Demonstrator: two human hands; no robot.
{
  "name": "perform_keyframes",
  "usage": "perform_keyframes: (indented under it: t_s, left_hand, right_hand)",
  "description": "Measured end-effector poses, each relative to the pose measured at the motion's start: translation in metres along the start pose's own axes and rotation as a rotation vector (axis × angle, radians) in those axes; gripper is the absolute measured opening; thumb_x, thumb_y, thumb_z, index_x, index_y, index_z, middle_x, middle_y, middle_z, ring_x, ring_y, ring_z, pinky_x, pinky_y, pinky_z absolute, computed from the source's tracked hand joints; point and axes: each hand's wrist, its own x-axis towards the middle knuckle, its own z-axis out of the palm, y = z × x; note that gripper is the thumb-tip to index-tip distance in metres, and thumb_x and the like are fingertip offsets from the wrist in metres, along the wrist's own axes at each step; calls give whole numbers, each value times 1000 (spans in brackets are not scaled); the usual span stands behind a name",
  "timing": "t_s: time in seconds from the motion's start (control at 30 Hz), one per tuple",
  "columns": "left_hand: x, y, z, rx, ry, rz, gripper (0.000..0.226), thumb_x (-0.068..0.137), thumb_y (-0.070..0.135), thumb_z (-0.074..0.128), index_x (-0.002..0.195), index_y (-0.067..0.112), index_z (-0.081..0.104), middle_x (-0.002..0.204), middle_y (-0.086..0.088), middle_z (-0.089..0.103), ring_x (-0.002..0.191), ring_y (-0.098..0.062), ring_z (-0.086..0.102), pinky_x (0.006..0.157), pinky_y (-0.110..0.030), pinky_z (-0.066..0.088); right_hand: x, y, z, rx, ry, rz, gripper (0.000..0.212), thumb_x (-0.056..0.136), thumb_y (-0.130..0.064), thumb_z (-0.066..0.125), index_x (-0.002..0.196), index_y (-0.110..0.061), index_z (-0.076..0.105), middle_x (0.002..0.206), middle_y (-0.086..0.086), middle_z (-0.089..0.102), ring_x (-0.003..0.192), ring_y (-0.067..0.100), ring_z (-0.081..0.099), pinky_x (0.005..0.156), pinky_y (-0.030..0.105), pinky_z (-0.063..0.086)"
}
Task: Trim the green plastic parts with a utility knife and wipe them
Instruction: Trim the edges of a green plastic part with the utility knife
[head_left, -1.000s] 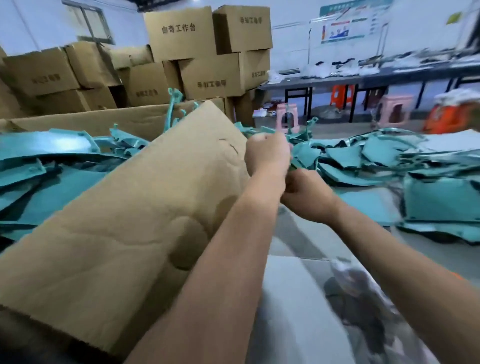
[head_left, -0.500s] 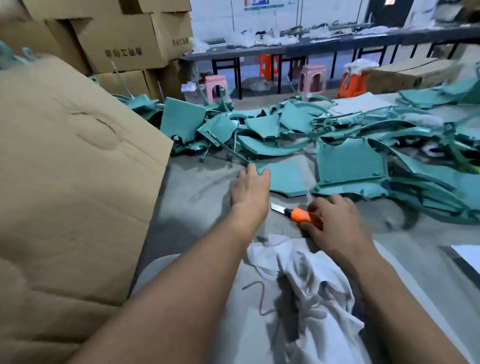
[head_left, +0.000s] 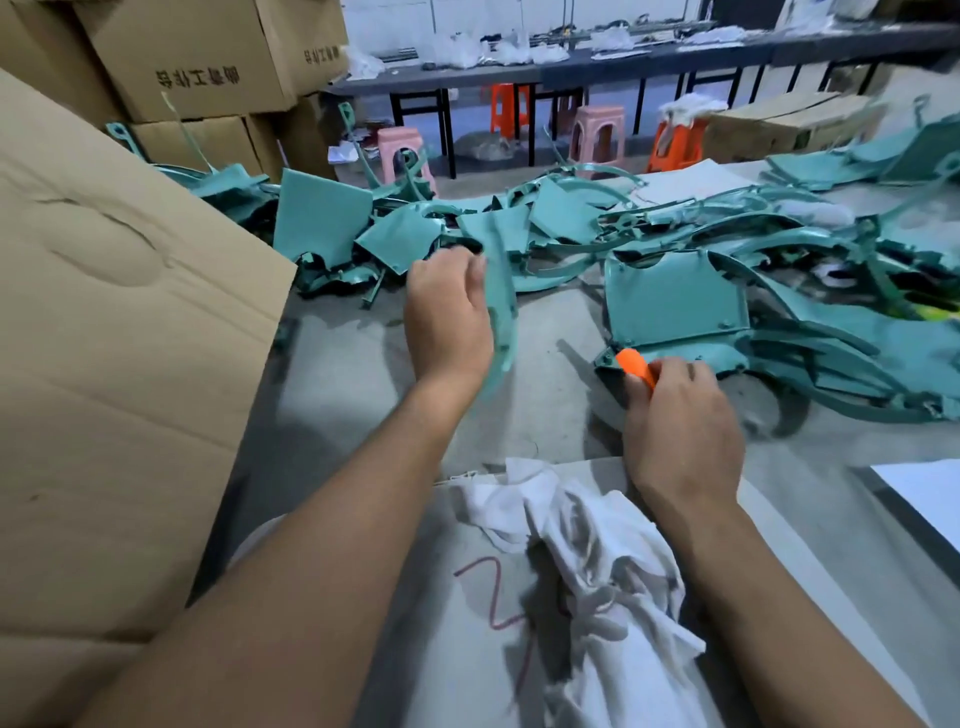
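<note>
The person stands at a grey table with both bare arms stretched forward. The left hand holds a green part, a long curved strip, with the fingers curled round its edge; the strip is lifted and stands almost upright beside the palm. The right hand grips an orange knife, fingers closed round the handle, and only the orange end shows above the thumb (the blade I cannot see). This hand is just in front of a flat green panel that lies on the table.

Behind both hands a big pile of green parts covers the far side of the table from left to right. A white cloth lies crumpled near the person, between the two forearms, on a grey sheet with a red scribble. On the left a large cardboard flap leans over the table edge. Brown boxes are stacked behind it, and pink and orange stools stand under a long bench at the back.
</note>
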Motion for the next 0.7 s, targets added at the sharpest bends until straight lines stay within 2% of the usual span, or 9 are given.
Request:
perform_keyframes:
  t_s: [0.07, 0.13, 0.23, 0.3, 0.4, 0.47, 0.53, 0.6, 0.7]
  left_hand:
    - [9, 9, -12, -198, 125, -156, 38, 109, 23, 40, 74, 12, 45, 67, -1, 44, 63, -14, 38, 59, -31, 26]
    - [20, 14, -23, -372, 151, -321, 41, 109, 24, 38, 69, 17, 35, 62, 5, 33, 55, -8, 28, 56, -29, 24]
    - [21, 5, -35, -488, -35, -575, 37, 110, 30, 38, 77, 15, 47, 72, -5, 42, 65, -16, 38, 59, -29, 33]
    - [11, -5, -43, -498, -259, -699, 35, 110, 31, 40, 85, 13, 55, 78, -9, 45, 67, -21, 43, 50, -25, 39]
    - [-8, -19, -57, -245, -604, -558, 33, 110, 33, 41, 97, 11, 62, 85, -9, 53, 71, -20, 48, 56, -25, 41]
    - [-16, -25, -63, -407, -783, -514, 31, 110, 30, 41, 97, 12, 63, 80, -4, 61, 58, -12, 50, 53, -22, 42]
    - [-21, -23, -68, -599, -889, -498, 30, 110, 26, 41, 92, 15, 62, 69, 1, 63, 45, -4, 47, 44, -17, 38]
    - [-21, -24, -66, -541, -872, -387, 32, 110, 25, 42, 86, 11, 59, 64, 0, 57, 47, -9, 45, 47, -20, 36]
    - [-16, -25, -62, -235, -621, -247, 29, 106, 27, 52, 89, 6, 62, 73, -4, 57, 62, -20, 51, 61, -31, 44]
  right_hand:
    - [-1, -2, -1, 106, 62, -5, 33, 108, -34, 45, 114, -5, 60, 110, 15, 59, 92, 36, 56, 69, 37, 32]
    - [-1, -4, -1, 226, 82, -14, 31, 108, -30, 47, 118, -4, 61, 112, 16, 60, 96, 38, 57, 73, 41, 35]
    - [-1, -5, 1, 331, 24, -35, 29, 108, -29, 48, 120, -6, 62, 113, 14, 62, 102, 33, 56, 81, 42, 39]
    - [0, -4, 2, 388, 22, -32, 29, 109, -29, 47, 117, -7, 64, 109, 12, 64, 101, 31, 56, 79, 36, 36]
    - [3, -3, 1, 616, -34, 28, 29, 108, -40, 48, 93, -18, 59, 87, 6, 60, 82, 29, 55, 69, 35, 32]
    - [3, -6, -5, 985, -236, 132, 37, 101, -51, 60, 82, -21, 52, 71, 5, 50, 63, 23, 47, 56, 33, 35]
    - [3, -8, -4, 1238, -475, 234, 34, 93, -47, 73, 85, -18, 58, 61, 3, 47, 50, 18, 42, 44, 26, 35]
    - [2, -9, 0, 1293, -623, 232, 27, 89, -33, 79, 87, -16, 58, 55, 0, 46, 45, 14, 39, 39, 23, 32]
    - [2, -13, 6, 1384, -588, 240, 22, 94, -3, 72, 85, -14, 55, 55, 0, 47, 43, 12, 39, 38, 21, 32]
